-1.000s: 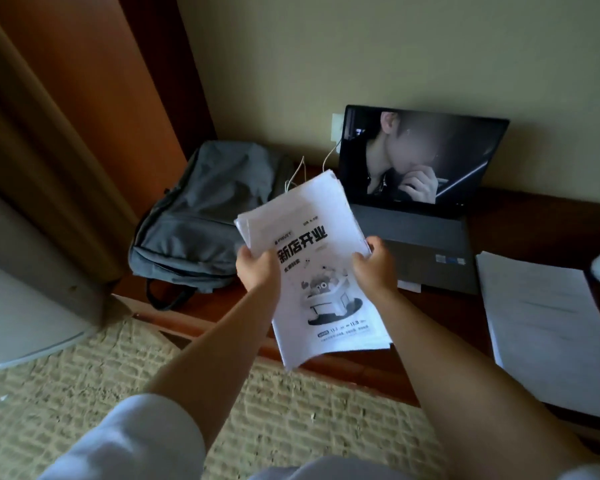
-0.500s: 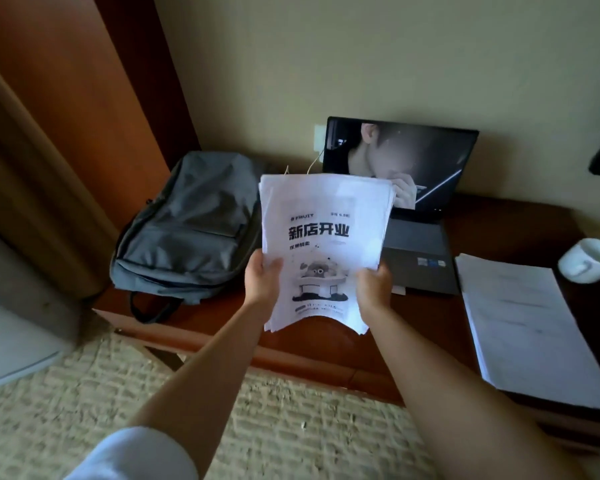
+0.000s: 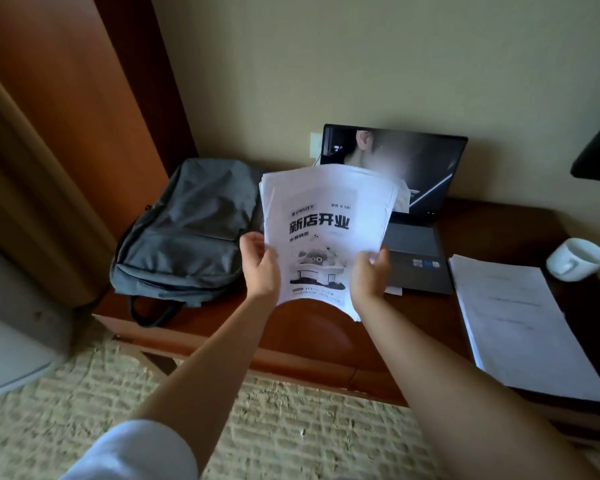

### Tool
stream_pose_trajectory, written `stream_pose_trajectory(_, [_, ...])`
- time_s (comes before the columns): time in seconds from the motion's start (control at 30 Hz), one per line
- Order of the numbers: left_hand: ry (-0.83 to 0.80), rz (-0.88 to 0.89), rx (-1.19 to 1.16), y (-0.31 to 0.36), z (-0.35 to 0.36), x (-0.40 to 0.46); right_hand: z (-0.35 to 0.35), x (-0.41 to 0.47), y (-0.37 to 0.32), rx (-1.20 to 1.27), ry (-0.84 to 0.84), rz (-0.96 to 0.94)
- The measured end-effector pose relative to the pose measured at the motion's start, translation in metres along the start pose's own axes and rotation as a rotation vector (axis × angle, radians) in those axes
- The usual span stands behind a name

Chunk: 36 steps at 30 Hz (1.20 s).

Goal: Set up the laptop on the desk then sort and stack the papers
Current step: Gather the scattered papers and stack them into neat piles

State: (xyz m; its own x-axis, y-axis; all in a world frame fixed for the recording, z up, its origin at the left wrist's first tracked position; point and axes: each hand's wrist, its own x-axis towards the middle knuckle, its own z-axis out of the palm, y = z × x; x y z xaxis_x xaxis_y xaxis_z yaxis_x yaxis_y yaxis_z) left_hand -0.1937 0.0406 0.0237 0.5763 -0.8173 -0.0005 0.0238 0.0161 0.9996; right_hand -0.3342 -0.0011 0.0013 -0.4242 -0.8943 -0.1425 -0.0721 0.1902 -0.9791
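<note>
Two bare forearms reach out over a coarse, woven, straw-coloured carpet (image 3: 291, 427), a pale sleeve (image 3: 132, 452) bunched at the left elbow. The left hand (image 3: 260, 268) curls its fingers round the left edge of a sheaf of papers (image 3: 323, 233), thumb on the printed face; the right hand (image 3: 370, 277) pinches the lower right edge, fingers behind the sheets. This sheaf is thin white paper, slightly fanned at the top corners and bowed upward along its bottom edge, held upright above the front of the desk (image 3: 302, 330). Its top sheet carries bold black characters and a grey drawing.

The desk is glossy reddish-brown wood with a rounded front lip. On its right part lies a second flat stack of white sheets (image 3: 513, 320), rectangular, faintly printed. Just beyond that stack a white ceramic mug (image 3: 577, 265) lies tipped on its side. To the left slumps a soft grey fabric backpack (image 3: 184, 233), a black strap loop hanging near the desk edge. Behind the held papers stands an open dark laptop (image 3: 416, 251), its screen lit, against a smooth cream wall (image 3: 361, 64). A polished wooden panel (image 3: 66, 98) rises at the left.
</note>
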Motion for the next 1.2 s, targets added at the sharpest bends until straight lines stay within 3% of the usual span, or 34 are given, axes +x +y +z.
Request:
stream_pose_trajectory(0.2, [-0.087,-0.088,0.007,-0.015,-0.024,-0.005,-0.016,-0.011,0.008,-0.152,-0.088,-0.043])
stream_pose_trajectory(0.4, [-0.102,0.029,-0.022,-0.01,-0.026,-0.005,-0.012,-0.014,-0.014,-0.034,-0.075,-0.197])
stream_pose_trajectory(0.57, [-0.188,-0.071,0.049,-0.026,-0.031,-0.01,-0.018,-0.023,0.011,-0.139,-0.119,-0.093])
stream_pose_trajectory(0.7, [-0.182,-0.053,-0.012,-0.019,-0.028,-0.013,-0.017,-0.027,-0.003,-0.062,-0.106,-0.121])
stream_pose_trajectory(0.83, [-0.183,-0.075,-0.004,-0.028,-0.034,-0.02,-0.02,-0.038,0.013,-0.128,-0.097,-0.034])
stream_pose_trajectory(1.03, [-0.165,0.006,-0.012,-0.017,-0.031,-0.015,-0.01,-0.046,0.002,-0.007,0.031,-0.083])
stream_pose_trajectory(1.2, [-0.18,-0.014,0.054,-0.029,-0.042,-0.008,-0.006,-0.05,0.021,-0.107,0.043,-0.034])
